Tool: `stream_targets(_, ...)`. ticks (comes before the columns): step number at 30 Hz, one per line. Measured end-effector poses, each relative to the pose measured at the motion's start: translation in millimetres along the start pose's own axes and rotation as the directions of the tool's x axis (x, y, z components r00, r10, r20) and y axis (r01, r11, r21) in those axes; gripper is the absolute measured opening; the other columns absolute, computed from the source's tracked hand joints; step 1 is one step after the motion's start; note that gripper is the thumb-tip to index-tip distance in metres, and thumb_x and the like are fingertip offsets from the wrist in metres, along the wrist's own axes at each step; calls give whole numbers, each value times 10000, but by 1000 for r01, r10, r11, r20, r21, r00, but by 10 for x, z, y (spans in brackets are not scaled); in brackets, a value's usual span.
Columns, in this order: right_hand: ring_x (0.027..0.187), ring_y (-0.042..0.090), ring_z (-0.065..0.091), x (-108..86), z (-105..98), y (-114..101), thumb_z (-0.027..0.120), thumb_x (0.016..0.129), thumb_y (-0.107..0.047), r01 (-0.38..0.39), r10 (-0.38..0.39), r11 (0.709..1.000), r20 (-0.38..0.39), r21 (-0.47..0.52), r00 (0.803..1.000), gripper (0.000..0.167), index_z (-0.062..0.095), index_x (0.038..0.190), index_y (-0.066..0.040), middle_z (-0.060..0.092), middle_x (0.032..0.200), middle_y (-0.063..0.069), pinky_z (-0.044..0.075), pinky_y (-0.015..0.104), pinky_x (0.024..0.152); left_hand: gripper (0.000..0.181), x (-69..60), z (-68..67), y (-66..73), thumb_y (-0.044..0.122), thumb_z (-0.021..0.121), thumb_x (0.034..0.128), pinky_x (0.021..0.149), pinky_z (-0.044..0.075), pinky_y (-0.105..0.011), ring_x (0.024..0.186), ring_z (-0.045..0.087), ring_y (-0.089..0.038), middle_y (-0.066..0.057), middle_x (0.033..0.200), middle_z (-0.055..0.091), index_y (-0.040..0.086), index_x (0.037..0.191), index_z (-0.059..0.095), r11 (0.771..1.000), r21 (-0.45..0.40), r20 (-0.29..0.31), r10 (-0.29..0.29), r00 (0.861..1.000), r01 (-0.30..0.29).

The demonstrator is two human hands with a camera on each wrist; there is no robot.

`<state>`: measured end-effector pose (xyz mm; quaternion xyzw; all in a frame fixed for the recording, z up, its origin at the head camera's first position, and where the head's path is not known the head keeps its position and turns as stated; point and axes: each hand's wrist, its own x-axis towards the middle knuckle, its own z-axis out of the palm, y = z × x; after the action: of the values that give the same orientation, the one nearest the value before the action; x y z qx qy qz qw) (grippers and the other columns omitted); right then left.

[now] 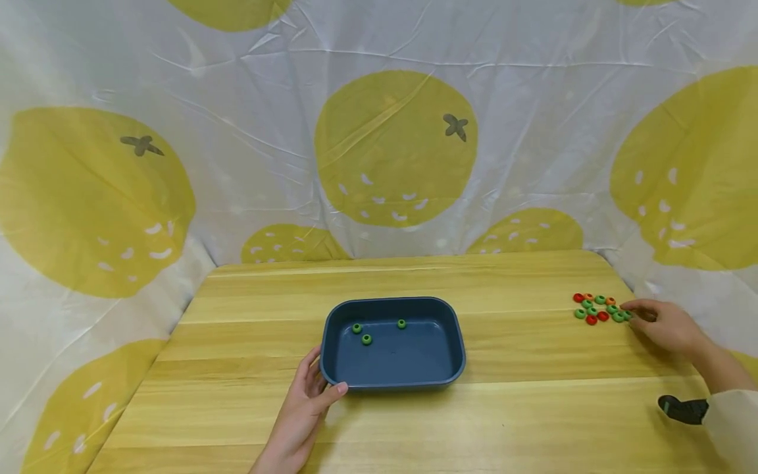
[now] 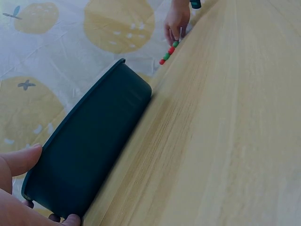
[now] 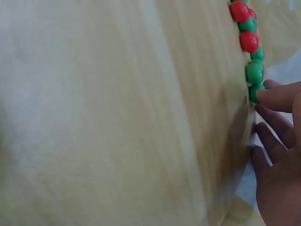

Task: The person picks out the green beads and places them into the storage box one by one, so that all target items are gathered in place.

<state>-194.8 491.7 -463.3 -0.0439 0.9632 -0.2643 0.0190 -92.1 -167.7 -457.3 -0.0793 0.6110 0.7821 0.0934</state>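
Note:
A dark blue plastic tray (image 1: 393,368) stands on the table with 3 green beads (image 1: 366,340) inside its left and rear part. My left hand (image 1: 304,401) grips the tray's near left corner, thumb on the rim and fingers around the outer wall. Over at the far right, red, orange and green beads (image 1: 591,320) lie in a loose cluster, each round with a hole. At that cluster's right edge my right hand (image 1: 669,326) pinches a green bead (image 3: 254,93) between thumb and index finger. The other fingers of that hand spread beside the table edge in the right wrist view.
The wooden table (image 1: 249,342) carries everything. Behind it and at its sides hangs a white cloth (image 1: 266,131) with yellow fruit prints. A black strap-like object (image 1: 682,409) shows by the right sleeve (image 1: 734,421).

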Motion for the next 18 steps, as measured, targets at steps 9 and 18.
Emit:
stream_targets(9,1166,680,405,-51,88,20,616,1040,-104,20,-20,1000,-45,-10,999,321,609,1264,127,455,1340,460,370,736,885,915,-8,0,8,-8,749,918,1080,405,-329,1506,249,-340,-137,1660,229,150,1633,199,1000,-4,2,0,1000,0)
stream_targets(18,1174,666,425,-62,120,0,623,1054,-189,3,-3,1000,-52,13,999,386,601,1283,122,476,1344,445,390,723,878,916,-11,-4,12,-8,746,920,1059,422,-307,1501,261,-336,-136,1660,230,151,1634,195,1000,-5,2,3,1000,-3)
